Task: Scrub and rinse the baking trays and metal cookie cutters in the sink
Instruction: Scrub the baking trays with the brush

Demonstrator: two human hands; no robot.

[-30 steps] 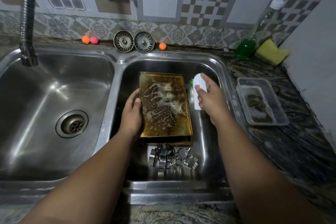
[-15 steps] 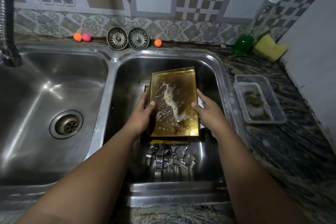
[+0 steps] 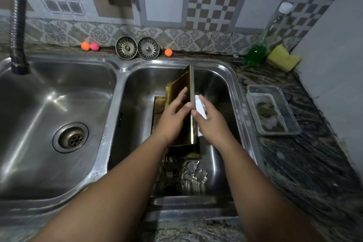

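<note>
A gold baking tray (image 3: 181,84) stands tipped up on its long edge in the right sink basin (image 3: 238,104). My left hand (image 3: 172,116) grips it, fingers on its left face and thumb on the near rim. My right hand (image 3: 212,122) holds a white scrubber (image 3: 200,108) against the tray's right side. A second gold tray (image 3: 158,108) lies flat on the basin floor underneath. Several metal cookie cutters (image 3: 193,175) sit in a pile at the near end of the basin.
The left basin (image 3: 49,104) holds only its drain (image 3: 70,137), with a flexible tap hose (image 3: 18,25) above it. Two strainers (image 3: 126,47) lean on the back ledge. On the right counter are a plastic tub (image 3: 273,112), a green soap bottle (image 3: 257,55) and a yellow sponge (image 3: 282,60).
The soapy tray has gone from lying flat to being lifted and turned up onto its edge. My right hand, still carrying the scrubber, came in against the tray's right side.
</note>
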